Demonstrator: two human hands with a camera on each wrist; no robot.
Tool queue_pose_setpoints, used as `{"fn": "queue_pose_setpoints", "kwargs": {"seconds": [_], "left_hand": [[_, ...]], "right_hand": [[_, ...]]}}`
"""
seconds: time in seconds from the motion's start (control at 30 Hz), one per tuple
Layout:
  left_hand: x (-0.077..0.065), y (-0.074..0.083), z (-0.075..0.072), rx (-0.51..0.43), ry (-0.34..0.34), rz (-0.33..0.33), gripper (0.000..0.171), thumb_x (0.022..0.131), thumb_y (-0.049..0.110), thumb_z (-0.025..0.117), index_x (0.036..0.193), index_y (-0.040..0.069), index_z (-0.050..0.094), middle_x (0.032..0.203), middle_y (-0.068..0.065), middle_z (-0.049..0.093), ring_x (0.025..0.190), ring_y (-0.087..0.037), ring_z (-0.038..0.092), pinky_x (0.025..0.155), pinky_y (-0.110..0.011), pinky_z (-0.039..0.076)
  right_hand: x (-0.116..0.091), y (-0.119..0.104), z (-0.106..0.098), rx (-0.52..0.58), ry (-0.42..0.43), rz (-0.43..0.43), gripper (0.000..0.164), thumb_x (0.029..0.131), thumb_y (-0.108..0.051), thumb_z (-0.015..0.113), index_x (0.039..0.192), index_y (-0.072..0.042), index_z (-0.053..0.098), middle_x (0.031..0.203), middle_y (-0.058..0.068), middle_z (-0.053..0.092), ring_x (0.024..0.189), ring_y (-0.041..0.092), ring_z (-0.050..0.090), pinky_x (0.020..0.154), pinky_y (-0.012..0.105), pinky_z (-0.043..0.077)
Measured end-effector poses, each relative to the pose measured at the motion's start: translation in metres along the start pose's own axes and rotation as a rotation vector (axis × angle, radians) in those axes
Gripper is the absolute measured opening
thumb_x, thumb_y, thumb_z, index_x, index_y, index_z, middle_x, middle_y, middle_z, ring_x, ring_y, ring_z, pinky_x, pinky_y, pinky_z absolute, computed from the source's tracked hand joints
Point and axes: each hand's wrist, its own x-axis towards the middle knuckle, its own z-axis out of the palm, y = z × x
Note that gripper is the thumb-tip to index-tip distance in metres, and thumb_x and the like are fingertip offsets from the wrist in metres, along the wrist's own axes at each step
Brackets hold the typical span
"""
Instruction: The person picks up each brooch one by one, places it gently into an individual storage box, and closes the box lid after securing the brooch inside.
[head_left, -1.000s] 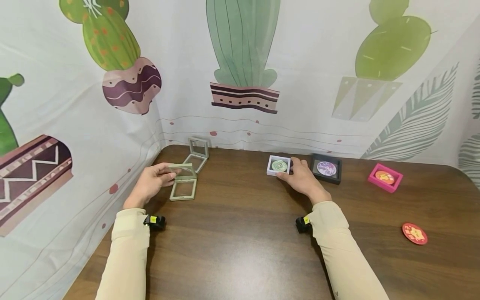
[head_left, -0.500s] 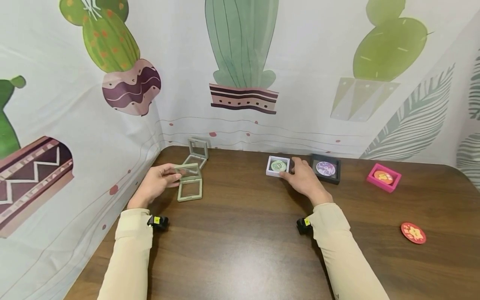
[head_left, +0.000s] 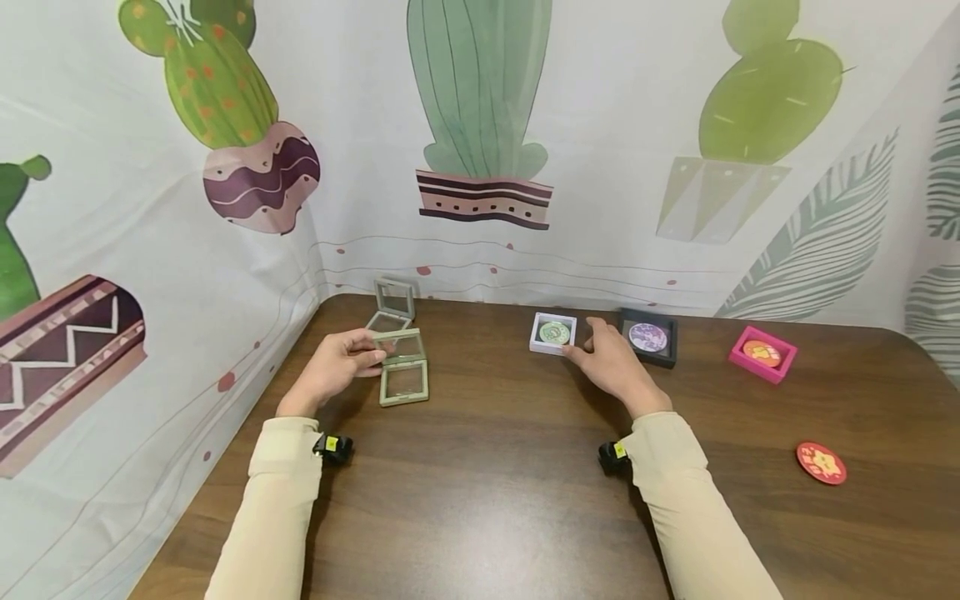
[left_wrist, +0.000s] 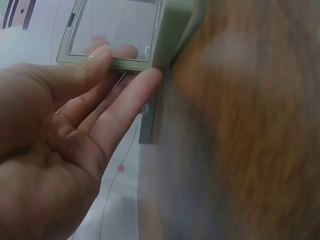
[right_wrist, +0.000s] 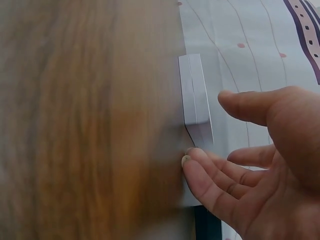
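The left hand [head_left: 337,362] is pinching the raised half of an open green case [head_left: 405,364] at the left side of the counter [head_left: 465,467], just in front of a grey case [head_left: 394,315]. The right hand [head_left: 615,367] is reaching out released, fingers loosely bent, between a white box [head_left: 546,347] and a black box [head_left: 660,360]

Table [head_left: 472,442] lies free midway; green case [head_left: 406,364], white box [head_left: 545,347] flank it.
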Motion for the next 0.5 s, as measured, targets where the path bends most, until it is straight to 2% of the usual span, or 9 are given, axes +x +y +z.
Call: {"fn": "queue_pose_setpoints", "kwargs": {"seconds": [0.27, 0.5], "left_hand": [[0.004, 0.004, 0.011, 0.003, -0.007, 0.025, 0.019, 0.104, -0.006, 0.061, 0.12, -0.015, 0.065, 0.128, -0.032, 0.068, 0.119, -0.045, 0.067, 0.095, -0.043, 0.06], [0.007, 0.007, 0.022, -0.01, -0.015, 0.045, 0.018, 0.104, -0.005, 0.063, 0.119, -0.015, 0.065, 0.127, -0.032, 0.068, 0.117, -0.046, 0.068, 0.092, -0.041, 0.061]], "right_hand": [[-0.003, 0.001, -0.005, 0.022, 0.012, -0.01, 0.074, 0.107, -0.027, 0.065, 0.158, 0.013, 0.03, 0.126, 0.03, 0.062, 0.118, 0.042, 0.061, 0.107, 0.058, 0.047], [-0.005, 0.0, -0.008, 0.026, 0.031, -0.022, 0.073, 0.107, -0.026, 0.065, 0.157, 0.013, 0.031, 0.128, 0.032, 0.062, 0.121, 0.044, 0.061, 0.108, 0.058, 0.047]]}}
